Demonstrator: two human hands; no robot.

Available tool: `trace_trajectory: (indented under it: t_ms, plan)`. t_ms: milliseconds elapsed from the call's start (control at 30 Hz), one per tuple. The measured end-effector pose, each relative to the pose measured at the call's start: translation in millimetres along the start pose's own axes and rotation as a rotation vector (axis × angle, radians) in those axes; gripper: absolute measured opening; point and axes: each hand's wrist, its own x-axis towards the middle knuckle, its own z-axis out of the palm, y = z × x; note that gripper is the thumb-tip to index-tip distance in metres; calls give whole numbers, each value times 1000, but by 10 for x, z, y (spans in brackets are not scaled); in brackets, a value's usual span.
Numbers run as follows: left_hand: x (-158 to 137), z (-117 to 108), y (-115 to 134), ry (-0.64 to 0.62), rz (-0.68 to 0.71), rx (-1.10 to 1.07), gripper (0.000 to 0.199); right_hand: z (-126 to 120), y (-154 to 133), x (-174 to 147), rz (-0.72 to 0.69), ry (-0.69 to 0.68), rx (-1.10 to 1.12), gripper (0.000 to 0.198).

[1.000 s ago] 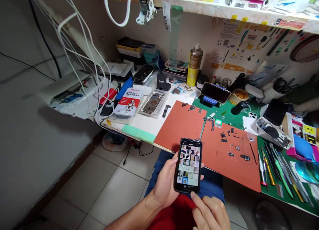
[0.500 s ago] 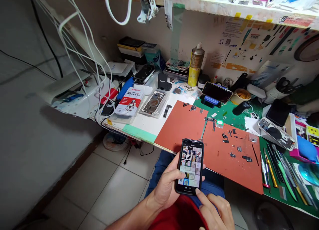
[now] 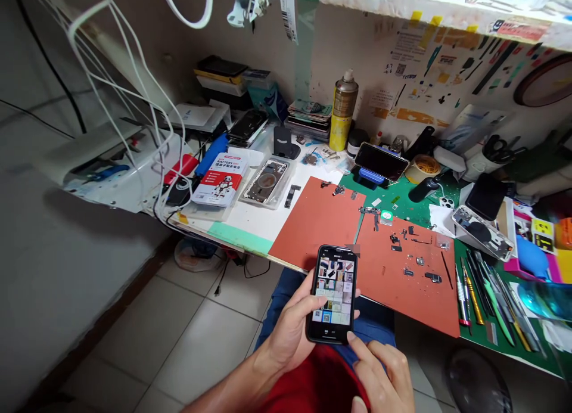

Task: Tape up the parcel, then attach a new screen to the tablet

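Observation:
My left hand (image 3: 292, 314) is wrapped round a black smartphone (image 3: 329, 336) held upright above my lap. Its thumb lies over the left side of the screen, which is lit with a grid of small photos. My right hand (image 3: 385, 374) is at the phone's lower right corner, the index fingertip at the edge, the other fingers loosely bent and the thumb apart. Nothing shows in that hand. Just beyond the phone lie the reddish-brown mats (image 3: 308, 222) on the bench, with small phone parts (image 3: 420, 261) scattered over them.
Screwdrivers and tweezers (image 3: 491, 300) lie at the right. A phone (image 3: 381, 162) leans on a blue stand, near a yellow spray can (image 3: 340, 130). To the left are a battery box (image 3: 221, 177), an opened phone housing (image 3: 267, 180) and hanging white cables (image 3: 147, 85).
The whole view has shifted slightly, so the bench appears further left and higher. My left hand still holds the phone, and my right index fingertip stays at its lower right corner.

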Motion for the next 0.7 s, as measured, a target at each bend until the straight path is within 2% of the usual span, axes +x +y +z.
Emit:
trace_trajectory:
  t_ms: [200,467,567,700]
  plan:
    - [11,28,10,-47,12,-15,56,46,-62,-26,107,-9,34,37]
    - [24,63,38,-40,-16,-16,53,94,34,-47,10,39,43,32]
    - [22,53,27,-52,-12,-28,51,82,46,-27,-18,18,48,31]
    - [22,62,15,-74,5,-34,47,14,50,-53,-34,-37,-1,39]
